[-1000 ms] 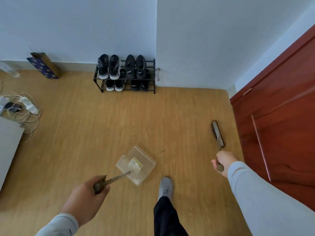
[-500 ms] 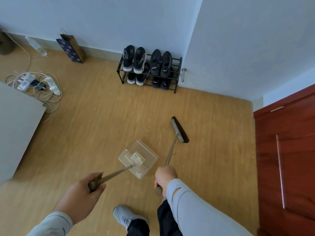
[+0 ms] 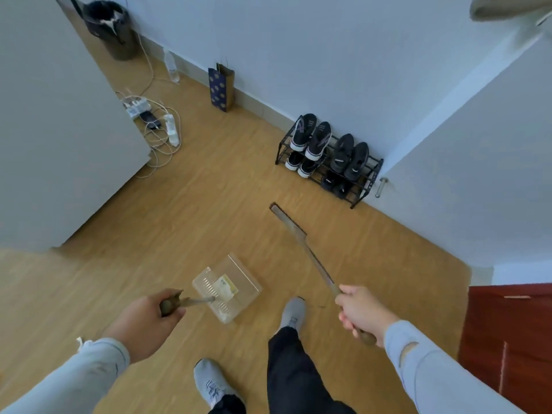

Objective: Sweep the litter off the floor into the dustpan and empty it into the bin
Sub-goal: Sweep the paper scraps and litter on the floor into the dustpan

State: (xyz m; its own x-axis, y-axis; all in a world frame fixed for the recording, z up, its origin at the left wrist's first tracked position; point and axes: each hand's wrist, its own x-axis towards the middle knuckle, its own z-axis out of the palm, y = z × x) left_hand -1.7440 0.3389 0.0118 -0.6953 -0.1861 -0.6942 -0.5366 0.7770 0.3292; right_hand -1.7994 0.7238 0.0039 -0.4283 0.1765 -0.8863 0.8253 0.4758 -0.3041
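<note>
the left hand [image 3: 146,322] grips the handle of the clear dustpan [image 3: 228,286], which holds some litter. the right hand [image 3: 360,313] grips the broom [image 3: 301,245]. judged step: carrying to the bin [image 3: 112,29], far left; tipping comes next.

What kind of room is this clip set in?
Probably the entry area of a home: a shoe rack full of sneakers against the wall, a red wooden door at right, and a power strip with tangled charging cables on the wood floor.
</note>
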